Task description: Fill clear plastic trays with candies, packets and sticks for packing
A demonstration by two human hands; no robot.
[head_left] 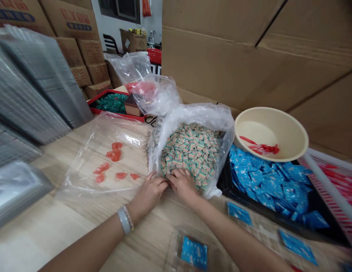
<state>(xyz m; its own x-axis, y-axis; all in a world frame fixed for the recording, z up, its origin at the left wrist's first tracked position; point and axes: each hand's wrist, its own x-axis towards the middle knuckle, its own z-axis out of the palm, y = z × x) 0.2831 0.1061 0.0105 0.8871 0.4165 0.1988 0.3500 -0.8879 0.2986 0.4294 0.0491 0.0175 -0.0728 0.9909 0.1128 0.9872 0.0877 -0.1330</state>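
A clear plastic bag [218,121] full of small striped wrapped candies [193,151] lies open on the wooden table [51,223]. My left hand [149,190] rests at the bag's near edge, fingers curled into the candies. My right hand [183,185] is beside it, fingers bent and dug into the pile. What either hand grips is hidden. The left wrist wears a grey band and a bead bracelet [126,219].
A flat clear bag [87,151] with a few red candies [115,154] lies left. A black tray [229,189] of blue packets [266,181] sits right, a cream bowl [292,128] above it. Clear trays [193,249] near front; cardboard boxes [249,56] behind; stacked plastic trays [28,90] left.
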